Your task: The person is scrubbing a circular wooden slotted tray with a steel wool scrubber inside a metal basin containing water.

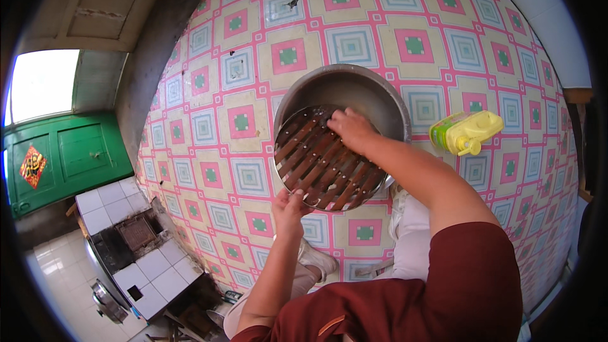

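A round steamer rack [307, 174] with brown slats, light rivets and a thin metal rim tilts over a large metal basin [373, 85] on the floor. My left hand [290, 210] pinches the rack's near rim, thumb on top. On the slats toward the far side rests my right hand [351, 128], its fingers curled down against them. Whatever lies under those fingers, if anything, is hidden. The rack covers the near left part of the basin; the grey inside shows beyond it.
A yellow jug-shaped bottle [467, 132] lies to the right of the basin. Patterned pink and cream flooring [288, 57] surrounds it. At left stand a white-tiled stove [155, 269] and a green door [69, 158]. My shoe [316, 259] is near the rack.
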A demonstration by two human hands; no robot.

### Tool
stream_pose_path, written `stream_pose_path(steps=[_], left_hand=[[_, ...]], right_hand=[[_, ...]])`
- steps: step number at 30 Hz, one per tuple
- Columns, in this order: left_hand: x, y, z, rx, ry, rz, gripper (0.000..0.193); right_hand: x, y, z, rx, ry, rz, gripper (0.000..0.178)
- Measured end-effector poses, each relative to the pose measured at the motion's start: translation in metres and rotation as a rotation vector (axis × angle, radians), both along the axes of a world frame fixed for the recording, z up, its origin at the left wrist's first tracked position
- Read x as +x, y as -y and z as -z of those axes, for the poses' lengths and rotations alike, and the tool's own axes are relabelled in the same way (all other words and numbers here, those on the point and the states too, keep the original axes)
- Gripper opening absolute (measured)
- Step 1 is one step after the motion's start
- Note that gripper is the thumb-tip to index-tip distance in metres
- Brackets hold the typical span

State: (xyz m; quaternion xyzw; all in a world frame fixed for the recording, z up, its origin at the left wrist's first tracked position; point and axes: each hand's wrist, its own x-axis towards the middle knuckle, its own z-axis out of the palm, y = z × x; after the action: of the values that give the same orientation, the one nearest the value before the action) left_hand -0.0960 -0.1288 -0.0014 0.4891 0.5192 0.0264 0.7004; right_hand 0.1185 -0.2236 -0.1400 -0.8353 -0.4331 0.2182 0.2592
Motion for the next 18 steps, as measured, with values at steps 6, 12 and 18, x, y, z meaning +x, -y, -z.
stream_pose_path(steps=[6, 12, 18], left_hand=[[-0.002, 0.0, 0.003, -0.011, -0.028, -0.003, 0.024], [-0.001, 0.0, 0.004, -0.006, -0.024, -0.001, 0.027], [-0.002, -0.001, 0.004, -0.019, -0.026, 0.0, 0.027]], right_hand=[[0.021, -0.016, -0.002, -0.136, 0.126, 0.062, 0.017], [-0.015, -0.008, -0.029, 0.016, 0.053, -0.107, 0.018], [0.029, -0.009, -0.001, -0.298, 0.174, -0.065, 0.02]])
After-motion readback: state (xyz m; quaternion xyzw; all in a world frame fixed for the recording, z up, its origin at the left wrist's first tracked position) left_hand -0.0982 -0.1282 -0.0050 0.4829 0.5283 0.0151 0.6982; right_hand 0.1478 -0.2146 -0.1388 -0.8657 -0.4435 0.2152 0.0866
